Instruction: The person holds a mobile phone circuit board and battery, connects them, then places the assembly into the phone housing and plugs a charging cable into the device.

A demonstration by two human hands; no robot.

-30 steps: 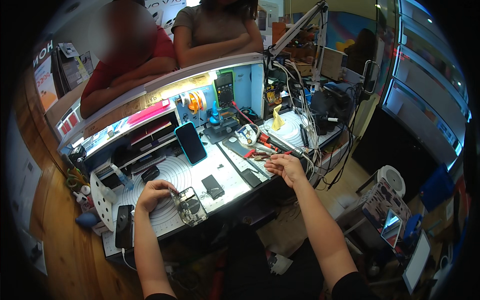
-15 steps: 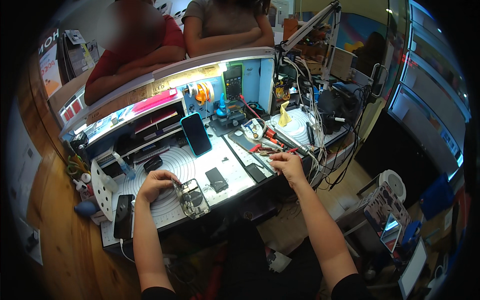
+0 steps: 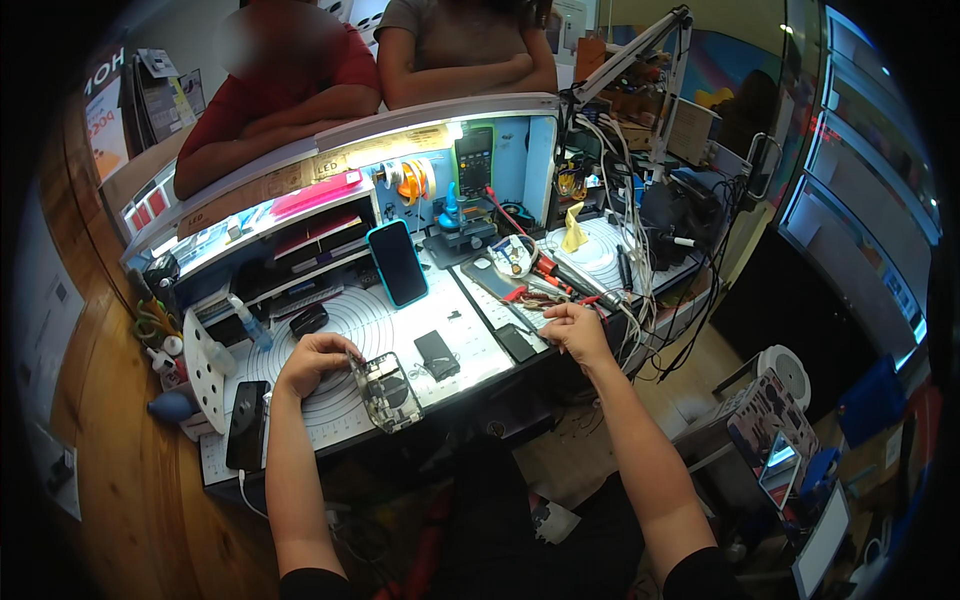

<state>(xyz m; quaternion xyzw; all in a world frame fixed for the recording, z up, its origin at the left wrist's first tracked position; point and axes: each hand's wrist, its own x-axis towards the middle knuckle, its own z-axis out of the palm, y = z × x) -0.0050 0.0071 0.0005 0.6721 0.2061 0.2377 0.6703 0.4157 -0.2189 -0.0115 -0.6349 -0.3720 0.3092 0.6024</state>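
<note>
My left hand grips an opened phone by its upper left, its internal parts showing, over the mat's front edge. My right hand has its fingertips pinched beside a cluster of tools; whatever is between them is too small to make out. A small dark rectangular part lies on the white mat between my hands, and a dark slab is left of my right hand. A phone in a blue case stands behind them.
A black phone with a cable lies at left near a white holder. At the back are shelves, a multimeter and a blue microscope-like fixture. Cables hang at right beside a stool. Two people lean on the partition.
The camera view has shifted, so the bench sits higher and farther right in the picture. My left hand still holds the opened phone; my right hand's fingers have moved slightly beside the tools.
</note>
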